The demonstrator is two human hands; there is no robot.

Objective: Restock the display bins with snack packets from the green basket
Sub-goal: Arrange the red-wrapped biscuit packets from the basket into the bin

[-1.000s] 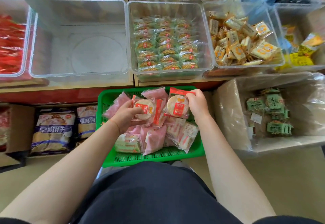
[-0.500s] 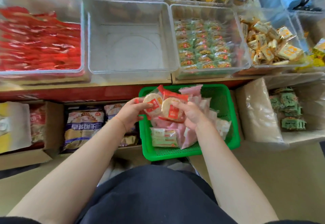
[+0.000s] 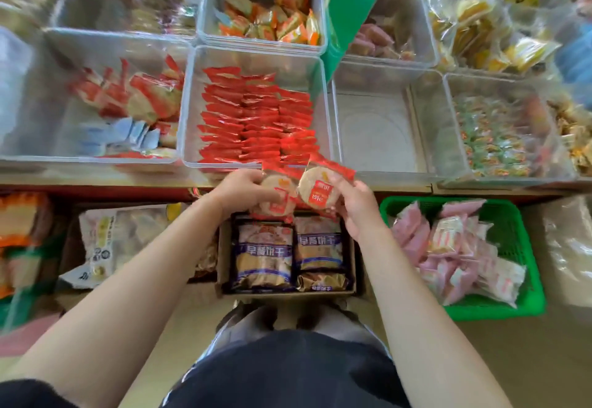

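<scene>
Your left hand (image 3: 246, 190) grasps one round red-labelled cracker packet (image 3: 275, 198); your right hand (image 3: 355, 206) grasps another (image 3: 315, 191); both sit before the clear plastic bin of red packets (image 3: 192, 113); green perforated plastic basket (image 3: 525, 279) lies right.

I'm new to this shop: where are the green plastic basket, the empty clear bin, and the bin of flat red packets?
Green plastic basket (image 3: 525, 215), head view, far rim.
Empty clear bin (image 3: 374, 132), head view, bare floor.
Bin of flat red packets (image 3: 256, 119), head view, packet stack.

Relative to the box of bags (image 3: 288, 257): basket (image 3: 512, 215) right, full bin (image 3: 256, 113) behind, empty bin (image 3: 374, 132) behind-right.
</scene>
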